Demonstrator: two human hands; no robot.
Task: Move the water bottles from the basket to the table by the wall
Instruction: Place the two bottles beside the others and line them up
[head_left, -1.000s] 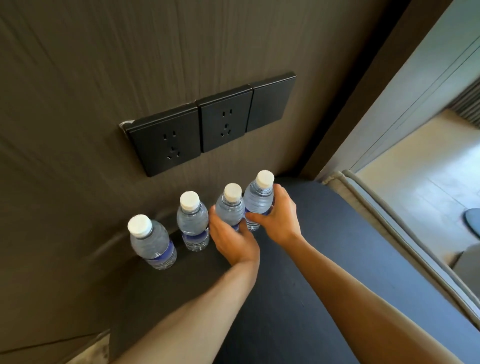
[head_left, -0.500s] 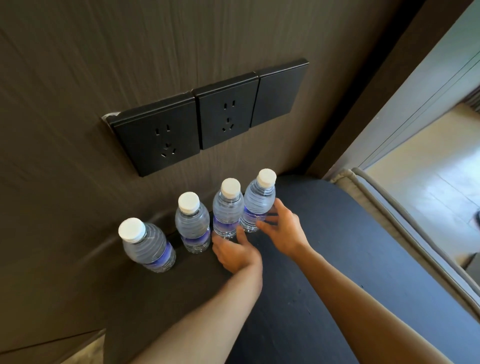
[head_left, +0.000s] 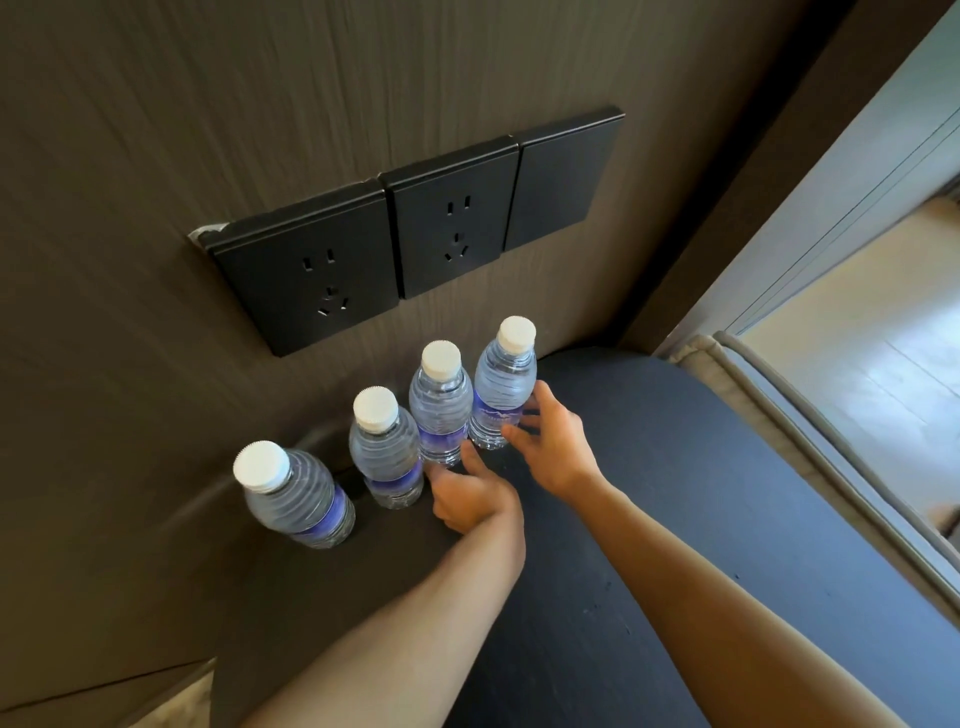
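Several clear water bottles with white caps and blue labels stand upright in a row on the dark round table (head_left: 649, 519), close to the brown wall. From left: one bottle (head_left: 293, 491), a second (head_left: 387, 452), a third (head_left: 440, 410) and the rightmost (head_left: 504, 389). My left hand (head_left: 470, 496) hovers just in front of the third bottle, fingers loosely apart, fingertips near its base. My right hand (head_left: 550, 441) is spread open beside the rightmost bottle, fingertips at its label, not gripping it. No basket is in view.
Black wall sockets (head_left: 415, 234) sit on the wall right above the bottles. A padded beige edge (head_left: 769, 410) borders the table on the right, with pale floor (head_left: 857, 332) beyond. The near part of the table top is bare.
Both hands have let go of the two right bottles and drawn back a little; those bottles now stand on their own. The view has tilted slightly upward.
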